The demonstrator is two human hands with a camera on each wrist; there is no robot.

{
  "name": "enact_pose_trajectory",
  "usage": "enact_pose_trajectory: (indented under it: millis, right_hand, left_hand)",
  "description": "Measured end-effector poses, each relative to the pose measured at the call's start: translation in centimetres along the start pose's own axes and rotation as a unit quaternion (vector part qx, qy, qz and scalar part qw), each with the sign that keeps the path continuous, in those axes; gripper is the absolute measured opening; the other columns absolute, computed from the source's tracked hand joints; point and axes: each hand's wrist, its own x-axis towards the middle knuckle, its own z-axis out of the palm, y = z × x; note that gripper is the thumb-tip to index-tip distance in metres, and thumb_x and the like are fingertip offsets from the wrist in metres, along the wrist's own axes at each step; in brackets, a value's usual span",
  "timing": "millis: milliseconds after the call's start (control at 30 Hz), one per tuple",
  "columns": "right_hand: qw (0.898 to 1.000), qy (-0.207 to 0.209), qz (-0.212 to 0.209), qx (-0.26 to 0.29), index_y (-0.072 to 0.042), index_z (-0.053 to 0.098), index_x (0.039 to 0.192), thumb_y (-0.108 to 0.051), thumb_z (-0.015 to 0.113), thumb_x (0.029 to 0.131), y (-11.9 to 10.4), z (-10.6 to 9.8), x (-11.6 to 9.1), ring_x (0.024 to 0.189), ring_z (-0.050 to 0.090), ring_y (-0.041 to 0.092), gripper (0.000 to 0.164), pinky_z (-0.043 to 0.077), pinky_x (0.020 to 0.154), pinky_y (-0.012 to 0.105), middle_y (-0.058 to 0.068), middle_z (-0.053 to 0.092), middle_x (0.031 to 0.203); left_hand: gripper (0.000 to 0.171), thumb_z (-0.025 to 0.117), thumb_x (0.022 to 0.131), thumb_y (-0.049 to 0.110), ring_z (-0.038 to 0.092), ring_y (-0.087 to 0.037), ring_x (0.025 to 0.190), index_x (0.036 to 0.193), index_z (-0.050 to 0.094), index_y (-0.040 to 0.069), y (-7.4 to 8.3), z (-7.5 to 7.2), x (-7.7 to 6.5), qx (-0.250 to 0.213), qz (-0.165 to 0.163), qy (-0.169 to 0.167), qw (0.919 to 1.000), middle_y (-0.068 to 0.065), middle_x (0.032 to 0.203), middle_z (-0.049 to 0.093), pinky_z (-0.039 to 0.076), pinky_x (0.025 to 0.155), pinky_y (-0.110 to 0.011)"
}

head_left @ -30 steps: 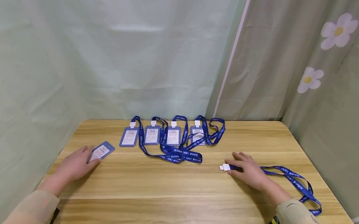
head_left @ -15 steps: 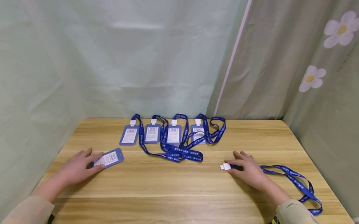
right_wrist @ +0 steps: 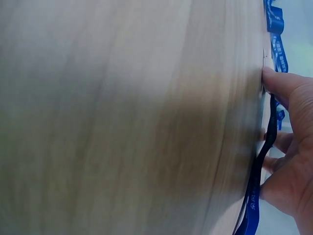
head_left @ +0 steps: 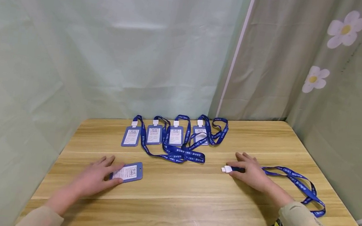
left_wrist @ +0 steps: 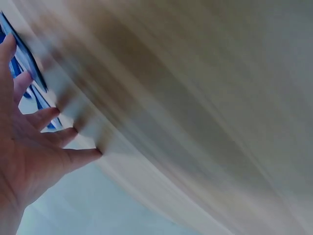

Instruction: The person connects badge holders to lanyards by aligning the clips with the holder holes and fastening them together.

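My left hand (head_left: 94, 178) grips a blue card holder (head_left: 134, 172) by its near end, thumb and index finger at its two long edges. The card holder lies low over the table, slotted end pointing right, and no strap is on it. In the left wrist view the holder (left_wrist: 30, 58) appears edge-on between thumb and index finger, other fingers spread. To the right, my right hand (head_left: 251, 175) pinches a blue lanyard (head_left: 303, 188) just behind its white clip (head_left: 227, 169). The strap runs under the palm and loops out to the right on the table.
Along the back of the wooden table (head_left: 170, 208) lie several blue card holders (head_left: 131, 137) with white clips and lanyards attached, their straps (head_left: 192, 156) tangled in front. Curtains (head_left: 161, 51) hang behind and at both sides of the table.
My left hand has slid the card holder right and toward me, turning it until its slotted end points right. The right hand has stayed in place on the lanyard.
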Motion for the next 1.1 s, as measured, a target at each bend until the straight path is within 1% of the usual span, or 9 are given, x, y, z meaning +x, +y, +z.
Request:
enact_pose_trajectory:
  millis: [167, 333, 500, 633, 767, 833, 900, 1000, 1100]
  right_hand:
    - [1.0, -0.003, 0.01, -0.002, -0.026, 0.075, 0.127, -0.039, 0.077, 0.092, -0.6, 0.1, -0.2, 0.147, 0.021, 0.055, 0.038, 0.003, 0.11, 0.08, 0.026, 0.039, 0.157]
    - [1.0, -0.007, 0.015, 0.003, -0.027, 0.075, 0.127, -0.039, 0.078, 0.091, -1.1, 0.2, -0.5, 0.147, 0.019, 0.055, 0.038, -0.001, 0.106, 0.083, 0.025, 0.038, 0.158]
    - [1.0, 0.001, 0.019, 0.012, -0.027, 0.077, 0.123, -0.04, 0.079, 0.09, -1.7, 0.5, -1.0, 0.147, 0.018, 0.056, 0.036, -0.004, 0.104, 0.085, 0.024, 0.04, 0.158]
    - [1.0, 0.016, 0.021, 0.012, -0.028, 0.078, 0.122, -0.039, 0.08, 0.089, -2.5, 1.0, -1.5, 0.147, 0.019, 0.058, 0.034, -0.003, 0.104, 0.086, 0.024, 0.041, 0.157]
    - [0.999, 0.025, 0.017, 0.011, -0.029, 0.078, 0.122, -0.039, 0.081, 0.088, -3.4, 1.9, -1.9, 0.146, 0.02, 0.058, 0.035, -0.004, 0.103, 0.086, 0.023, 0.043, 0.156]
    - [0.999, 0.024, 0.016, 0.015, -0.029, 0.077, 0.123, -0.039, 0.081, 0.088, -3.8, 2.3, -2.0, 0.147, 0.019, 0.057, 0.037, -0.004, 0.104, 0.086, 0.023, 0.042, 0.156]
    - [0.999, 0.025, 0.017, 0.018, -0.028, 0.074, 0.128, -0.039, 0.082, 0.087, -4.1, 2.6, -2.1, 0.147, 0.02, 0.056, 0.043, -0.004, 0.104, 0.085, 0.022, 0.042, 0.157]
    - [0.999, 0.03, 0.025, 0.025, -0.025, 0.07, 0.135, -0.037, 0.084, 0.085, -4.4, 2.7, -2.2, 0.147, 0.021, 0.055, 0.053, -0.004, 0.106, 0.084, 0.021, 0.042, 0.157]
    - [0.998, 0.038, 0.032, 0.023, -0.024, 0.072, 0.132, -0.035, 0.086, 0.084, -4.4, 2.6, -2.4, 0.147, 0.021, 0.055, 0.051, -0.002, 0.107, 0.083, 0.021, 0.044, 0.156]
  left_hand:
    - [0.072, 0.055, 0.093, 0.072, 0.031, -0.058, 0.142, 0.149, 0.056, 0.028, 2.9, 0.6, 0.5, -0.001, 0.001, -0.018, 0.9998, -0.026, 0.158, 0.037, 0.024, 0.104, -0.082]
    - [0.073, 0.057, 0.092, 0.073, 0.024, -0.057, 0.146, 0.15, 0.054, 0.03, 5.8, 1.4, 1.2, -0.023, -0.011, -0.028, 0.9993, -0.025, 0.162, 0.032, 0.016, 0.105, -0.084]
    - [0.069, 0.059, 0.093, 0.068, 0.018, -0.057, 0.147, 0.152, 0.052, 0.032, 8.9, 2.0, 1.9, -0.04, -0.024, -0.041, 0.9981, -0.027, 0.163, 0.027, 0.011, 0.105, -0.085]
    - [0.067, 0.058, 0.096, 0.065, 0.014, -0.057, 0.149, 0.154, 0.049, 0.034, 11.4, 2.3, 2.7, -0.047, -0.035, -0.062, 0.9964, -0.027, 0.164, 0.023, 0.01, 0.107, -0.083]
    - [0.066, 0.058, 0.096, 0.064, 0.015, -0.056, 0.149, 0.154, 0.048, 0.034, 13.5, 2.7, 3.3, -0.044, -0.032, -0.063, 0.9966, -0.026, 0.164, 0.025, 0.011, 0.108, -0.083]
    - [0.067, 0.058, 0.096, 0.064, 0.015, -0.056, 0.149, 0.155, 0.047, 0.034, 14.3, 2.9, 3.5, -0.04, -0.028, -0.059, 0.997, -0.026, 0.164, 0.026, 0.012, 0.108, -0.083]
    - [0.069, 0.059, 0.096, 0.064, 0.017, -0.056, 0.148, 0.156, 0.046, 0.032, 14.7, 3.0, 3.7, -0.041, -0.024, -0.052, 0.9975, -0.026, 0.163, 0.027, 0.013, 0.107, -0.083]
    - [0.077, 0.062, 0.094, 0.064, 0.02, -0.056, 0.148, 0.158, 0.042, 0.028, 14.6, 3.1, 3.7, -0.044, -0.022, -0.038, 0.9981, -0.025, 0.163, 0.028, 0.013, 0.108, -0.083]
    - [0.082, 0.066, 0.091, 0.064, 0.021, -0.054, 0.148, 0.159, 0.04, 0.027, 14.2, 2.9, 3.7, -0.046, -0.018, -0.03, 0.9983, -0.024, 0.164, 0.028, 0.012, 0.108, -0.082]
